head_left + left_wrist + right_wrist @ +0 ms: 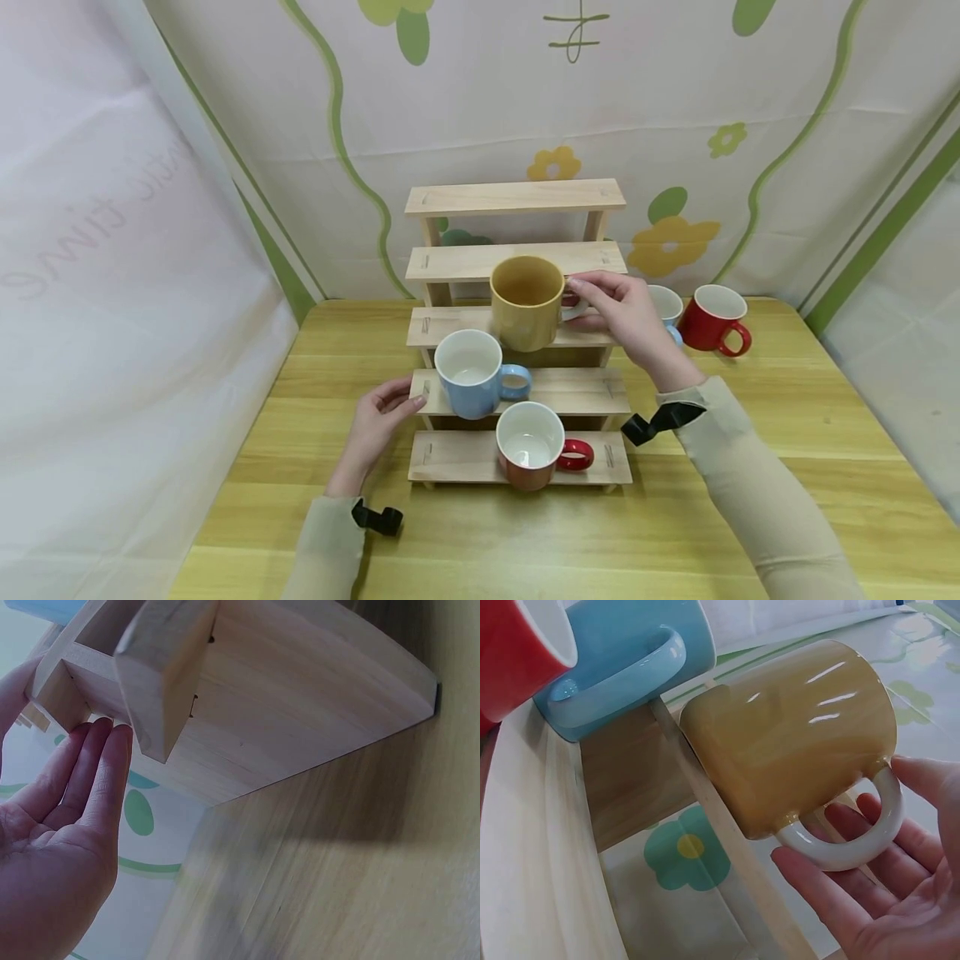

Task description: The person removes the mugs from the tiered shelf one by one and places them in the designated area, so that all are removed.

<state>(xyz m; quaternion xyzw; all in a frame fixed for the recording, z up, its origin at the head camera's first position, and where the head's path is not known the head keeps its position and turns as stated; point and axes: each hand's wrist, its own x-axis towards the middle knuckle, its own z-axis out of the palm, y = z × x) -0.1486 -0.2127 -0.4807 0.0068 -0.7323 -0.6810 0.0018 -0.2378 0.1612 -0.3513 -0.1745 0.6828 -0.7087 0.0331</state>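
A stepped wooden shelf rack (450, 454) stands on the table. At the left end of its second step from the bottom, my left hand (382, 417) grips the board, thumb on top and fingers (101, 769) against its underside. My right hand (618, 312) holds a mustard-yellow mug (527, 321) by its white handle (847, 851), thumb at one end and index finger at the other. The mug is upright at the third step, its base close to the board. Below it, a light blue mug (471, 383) sits on the second step and a red mug (528, 467) on the lowest.
Right of the rack, another red mug (705, 325) and a second light blue mug (666, 302), partly hidden by my right hand, stand on the wooden table (757, 467). A patterned cloth (480, 108) hangs behind. The top two steps (517, 197) rise behind the yellow mug.
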